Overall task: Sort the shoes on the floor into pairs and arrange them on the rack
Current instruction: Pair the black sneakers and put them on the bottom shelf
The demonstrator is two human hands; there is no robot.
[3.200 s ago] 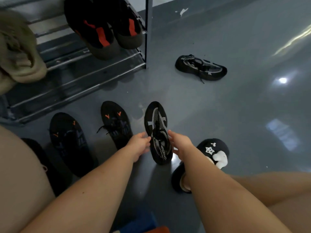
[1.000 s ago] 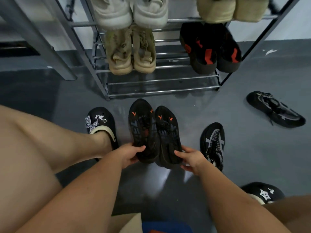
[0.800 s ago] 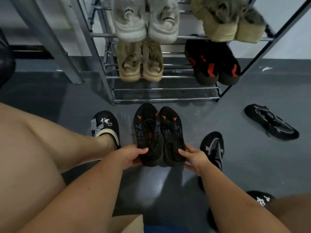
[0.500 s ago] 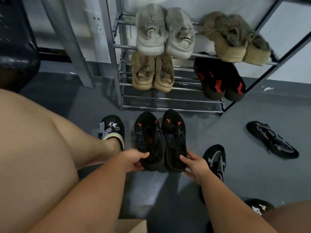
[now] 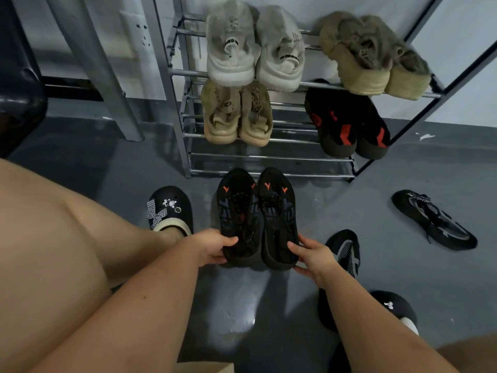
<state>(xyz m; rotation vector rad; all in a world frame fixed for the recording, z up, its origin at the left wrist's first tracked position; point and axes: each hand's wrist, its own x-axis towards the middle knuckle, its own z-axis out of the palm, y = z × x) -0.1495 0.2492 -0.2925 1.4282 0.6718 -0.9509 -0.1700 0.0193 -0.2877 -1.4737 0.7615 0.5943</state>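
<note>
1. Two black shoes with orange marks sat side by side at frame centre, just before the rack.
2. Left hand gripped the left heel; right hand gripped the right heel.
3. Lone black shoe, far right, read "SENECA" only partly.

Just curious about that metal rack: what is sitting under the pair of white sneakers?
Directly below the white sneakers, on the next shelf of the metal rack, sits a pair of beige strappy sandals. The sneakers hide the sandals' far ends. The lowest bars hold nothing.
</note>
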